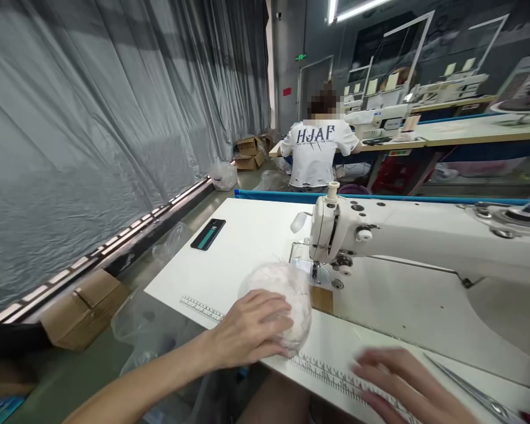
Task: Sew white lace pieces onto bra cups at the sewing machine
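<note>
My left hand (247, 330) lies over a rounded white fabric piece (287, 294) on the white sewing table (247, 247), fingers curled round its near side. The piece sits just in front of the needle area of a white sewing machine (380, 241). My right hand (406, 383) hovers low over the table's front edge by the printed ruler (327, 371), blurred by motion, fingers stretched out and holding nothing I can see.
A dark phone (208, 234) lies on the table's far left. Scissors (472, 391) lie at the near right. Cardboard boxes (82, 309) and plastic bags sit on the floor by a grey curtain (92, 118). Another person in a white shirt (318, 147) sits ahead, back turned.
</note>
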The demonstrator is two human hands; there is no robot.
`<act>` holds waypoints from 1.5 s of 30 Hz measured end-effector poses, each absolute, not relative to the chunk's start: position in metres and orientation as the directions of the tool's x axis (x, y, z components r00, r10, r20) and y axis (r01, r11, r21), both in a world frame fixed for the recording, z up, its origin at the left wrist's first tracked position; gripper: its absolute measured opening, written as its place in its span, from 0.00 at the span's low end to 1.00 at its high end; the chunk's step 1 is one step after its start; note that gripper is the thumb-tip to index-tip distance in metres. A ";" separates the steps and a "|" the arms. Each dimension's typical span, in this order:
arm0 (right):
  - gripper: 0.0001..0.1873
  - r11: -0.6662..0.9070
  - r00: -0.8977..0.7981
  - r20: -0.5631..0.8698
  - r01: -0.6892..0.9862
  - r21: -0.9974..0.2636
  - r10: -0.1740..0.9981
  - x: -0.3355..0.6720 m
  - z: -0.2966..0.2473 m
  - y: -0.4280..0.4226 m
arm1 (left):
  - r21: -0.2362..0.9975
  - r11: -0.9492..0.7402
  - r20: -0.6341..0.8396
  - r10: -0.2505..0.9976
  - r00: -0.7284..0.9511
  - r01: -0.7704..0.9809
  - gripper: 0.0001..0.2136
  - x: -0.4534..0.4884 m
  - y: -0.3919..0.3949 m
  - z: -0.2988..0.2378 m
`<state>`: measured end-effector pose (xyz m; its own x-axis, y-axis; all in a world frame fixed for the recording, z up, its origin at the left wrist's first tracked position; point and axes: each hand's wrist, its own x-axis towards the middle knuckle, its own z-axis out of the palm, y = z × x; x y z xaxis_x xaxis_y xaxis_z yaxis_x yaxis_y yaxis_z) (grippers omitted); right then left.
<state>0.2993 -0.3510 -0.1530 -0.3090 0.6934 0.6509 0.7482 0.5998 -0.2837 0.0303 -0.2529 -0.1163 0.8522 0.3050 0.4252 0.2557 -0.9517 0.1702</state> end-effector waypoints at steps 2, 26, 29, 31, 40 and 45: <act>0.14 0.614 -0.422 0.556 0.760 -0.213 0.716 0.273 -0.154 -0.341 | 0.187 -0.941 0.310 0.330 0.892 0.283 0.29 0.031 -0.243 -0.127; 0.09 0.644 -0.468 0.560 0.748 -0.161 0.684 0.219 -0.138 -0.297 | 0.250 -0.957 0.559 0.266 0.785 0.146 0.13 0.026 -0.233 -0.135; 0.09 0.655 -0.449 0.553 0.711 -0.255 0.702 0.221 -0.134 -0.294 | 0.350 -0.919 0.505 0.348 0.790 0.181 0.14 0.029 -0.233 -0.133; 0.10 0.662 -0.450 0.541 0.687 -0.299 0.711 0.224 -0.132 -0.291 | 0.412 -0.884 0.484 0.419 0.768 0.222 0.13 0.030 -0.233 -0.131; 0.11 0.688 -0.428 0.610 0.668 -0.283 0.667 0.225 -0.130 -0.283 | 0.444 -0.853 0.490 0.487 0.723 0.274 0.12 0.039 -0.235 -0.124; 0.07 0.621 -0.249 0.725 0.724 -0.301 0.642 0.217 -0.129 -0.290 | 0.521 -0.826 0.571 0.524 0.632 0.214 0.08 0.034 -0.223 -0.116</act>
<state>0.2166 -0.2905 -0.1289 -0.2490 0.6424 0.7248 0.7240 0.6206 -0.3013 0.0344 -0.2226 -0.1159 0.6322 0.5236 0.5711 0.2141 -0.8264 0.5208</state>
